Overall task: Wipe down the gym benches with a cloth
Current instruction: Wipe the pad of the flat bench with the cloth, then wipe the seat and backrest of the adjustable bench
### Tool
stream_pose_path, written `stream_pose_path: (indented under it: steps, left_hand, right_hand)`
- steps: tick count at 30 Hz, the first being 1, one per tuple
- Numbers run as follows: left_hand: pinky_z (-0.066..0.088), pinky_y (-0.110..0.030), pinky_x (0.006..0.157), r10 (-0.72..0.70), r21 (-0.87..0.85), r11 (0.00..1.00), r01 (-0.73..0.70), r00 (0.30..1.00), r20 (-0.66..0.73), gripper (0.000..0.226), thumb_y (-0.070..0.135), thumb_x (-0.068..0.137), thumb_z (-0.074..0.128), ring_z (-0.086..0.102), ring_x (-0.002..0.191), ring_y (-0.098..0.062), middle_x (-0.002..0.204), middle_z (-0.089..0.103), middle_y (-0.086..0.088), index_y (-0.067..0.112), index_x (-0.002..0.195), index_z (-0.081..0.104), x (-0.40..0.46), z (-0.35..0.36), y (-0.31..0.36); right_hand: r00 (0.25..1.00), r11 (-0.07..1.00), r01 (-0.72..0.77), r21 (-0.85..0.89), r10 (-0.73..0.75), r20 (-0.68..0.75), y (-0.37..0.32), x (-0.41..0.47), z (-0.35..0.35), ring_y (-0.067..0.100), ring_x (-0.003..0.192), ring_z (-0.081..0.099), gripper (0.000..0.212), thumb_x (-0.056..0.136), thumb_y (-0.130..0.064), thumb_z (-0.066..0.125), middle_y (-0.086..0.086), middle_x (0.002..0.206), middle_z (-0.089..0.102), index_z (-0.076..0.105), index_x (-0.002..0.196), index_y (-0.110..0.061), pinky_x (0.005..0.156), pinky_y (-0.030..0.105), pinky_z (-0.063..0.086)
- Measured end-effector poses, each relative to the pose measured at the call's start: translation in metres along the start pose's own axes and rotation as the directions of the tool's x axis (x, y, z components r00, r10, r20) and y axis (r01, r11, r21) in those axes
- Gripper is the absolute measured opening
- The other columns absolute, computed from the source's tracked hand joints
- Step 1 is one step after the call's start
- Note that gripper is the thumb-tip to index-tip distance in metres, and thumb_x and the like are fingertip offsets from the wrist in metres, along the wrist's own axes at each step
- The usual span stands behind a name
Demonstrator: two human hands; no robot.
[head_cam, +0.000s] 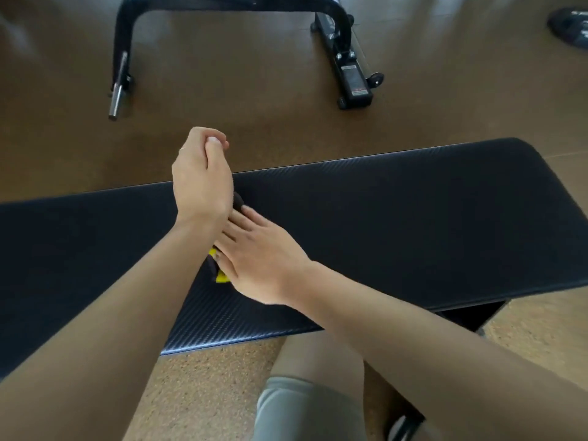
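Observation:
A long black padded gym bench (413, 218) runs across the view from left to right. My right hand (261, 259) lies flat on its middle, fingers straight, pressing a dark cloth with a yellow patch (221, 277) onto the pad. Most of the cloth is hidden under the hand; a dark end shows past the fingertips. My left hand (200, 179) is raised above the bench's far edge, crossing over my right fingertips. Its fingers are curled in with the thumb against them, and I see nothing in it.
On the brown floor beyond the bench stands a black metal machine frame (350, 74) with a steel peg (117, 90) on its left leg. A dark object (569, 27) lies at the top right. My knee (305, 393) and shoe (404, 428) are at the near side.

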State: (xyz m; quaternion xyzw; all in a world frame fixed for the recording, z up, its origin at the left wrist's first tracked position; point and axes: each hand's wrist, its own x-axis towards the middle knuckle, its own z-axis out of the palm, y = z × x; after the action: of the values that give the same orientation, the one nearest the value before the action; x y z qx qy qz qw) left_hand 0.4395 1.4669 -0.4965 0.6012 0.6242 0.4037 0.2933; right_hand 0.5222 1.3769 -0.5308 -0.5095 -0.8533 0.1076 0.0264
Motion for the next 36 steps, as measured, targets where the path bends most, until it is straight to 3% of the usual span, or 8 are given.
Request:
stream_pose_path:
  steps: [4, 12, 19, 21, 25, 27, 30, 36]
  left_hand:
    - [0.046, -0.02, 0.087, 0.065, 0.043, 0.997, -0.069, 0.994, 0.089, 0.029, 0.021, 0.108, 0.035, 0.06, 0.102, -0.005, 0.11, 0.066, 0.006, 0.019, 0.114, 0.064, -0.005, 0.018, 0.014]
    - [0.047, -0.03, 0.092, 0.124, 0.09, 0.984, -0.153, 0.954, 0.272, 0.028, 0.023, 0.108, 0.038, 0.058, 0.105, -0.01, 0.114, 0.065, 0.005, 0.02, 0.12, 0.062, -0.038, 0.064, 0.047]
    - [0.048, -0.029, 0.09, 0.054, 0.161, 0.98, -0.12, 0.93, 0.364, 0.024, 0.024, 0.109, 0.041, 0.058, 0.105, -0.013, 0.115, 0.063, 0.002, 0.018, 0.122, 0.06, -0.06, 0.084, 0.097]
    - [0.047, -0.031, 0.09, -0.024, 0.206, 0.976, -0.068, 0.91, 0.414, 0.024, 0.027, 0.11, 0.041, 0.057, 0.107, -0.015, 0.118, 0.061, 0.002, 0.02, 0.124, 0.059, -0.066, 0.076, 0.117]
    - [0.041, -0.029, 0.092, -0.184, 0.235, 0.97, 0.068, 0.835, 0.519, 0.03, 0.029, 0.108, 0.045, 0.054, 0.115, -0.013, 0.129, 0.06, 0.004, 0.024, 0.136, 0.055, -0.071, 0.045, 0.176]
    - [0.038, -0.026, 0.095, -0.248, 0.216, 0.965, 0.147, 0.774, 0.583, 0.036, 0.025, 0.107, 0.049, 0.052, 0.12, -0.012, 0.137, 0.058, 0.004, 0.025, 0.143, 0.051, -0.069, 0.025, 0.214]
    - [0.037, -0.025, 0.097, -0.281, 0.185, 0.959, 0.213, 0.663, 0.694, 0.049, 0.012, 0.1, 0.053, 0.049, 0.13, -0.011, 0.144, 0.054, 0.005, 0.03, 0.146, 0.049, -0.064, -0.009, 0.269]
    - [0.042, -0.013, 0.087, -0.248, 0.169, 0.961, 0.218, 0.418, 0.874, 0.061, 0.008, 0.094, 0.068, 0.056, 0.126, -0.008, 0.138, 0.057, 0.008, 0.032, 0.147, 0.048, -0.058, -0.089, 0.387]
  right_hand:
    - [0.998, 1.0, 0.015, 0.012, -0.016, 0.057, 0.054, -0.058, -0.006, 0.011, 0.158, 0.006, 0.056, 0.111, -0.039, 0.026, -0.003, 0.171, 0.015, 0.021, 0.163, -0.02, 0.129, 0.034, 0.005]
    - [0.857, 0.862, -0.506, 0.025, 0.506, -0.1, 0.153, -0.097, -0.023, 0.013, 0.158, 0.007, 0.054, 0.112, -0.033, 0.024, -0.002, 0.171, 0.013, 0.019, 0.164, -0.019, 0.128, 0.032, 0.004]
    - [0.949, 0.96, -0.28, 0.008, 0.278, -0.148, 0.109, -0.139, 0.0, 0.021, 0.148, 0.04, 0.044, 0.107, -0.025, 0.047, 0.007, 0.158, 0.045, 0.051, 0.149, -0.011, 0.123, 0.037, 0.024]
    - [0.945, 0.925, -0.311, 0.219, 0.326, -0.037, 0.107, -0.145, -0.028, 0.026, 0.132, 0.057, 0.035, 0.108, -0.023, 0.045, 0.009, 0.142, 0.062, 0.062, 0.137, -0.011, 0.115, 0.041, 0.041]
    - [0.703, 0.298, -0.634, 0.714, 0.607, 0.371, 0.117, -0.133, -0.122, 0.023, 0.085, 0.064, 0.034, 0.11, -0.027, 0.038, 0.008, 0.095, 0.069, 0.065, 0.102, -0.008, 0.085, 0.046, 0.052]
    - [0.625, -0.087, -0.554, 0.828, 0.614, 0.482, 0.116, -0.139, -0.166, 0.03, 0.091, 0.064, 0.037, 0.109, -0.023, 0.041, 0.023, 0.11, 0.07, 0.066, 0.116, 0.004, 0.097, 0.048, 0.053]
    - [0.687, -0.516, -0.325, 0.792, 0.447, 0.573, 0.102, -0.162, -0.246, 0.031, 0.086, 0.069, 0.04, 0.11, -0.02, 0.034, 0.028, 0.116, 0.068, 0.06, 0.125, 0.006, 0.084, 0.041, 0.06]
    - [0.751, -0.674, -0.361, 0.644, 0.199, 0.63, 0.064, -0.201, -0.4, 0.034, 0.093, 0.069, 0.049, 0.105, -0.044, 0.043, 0.022, 0.109, 0.069, 0.068, 0.115, -0.003, 0.086, 0.042, 0.061]
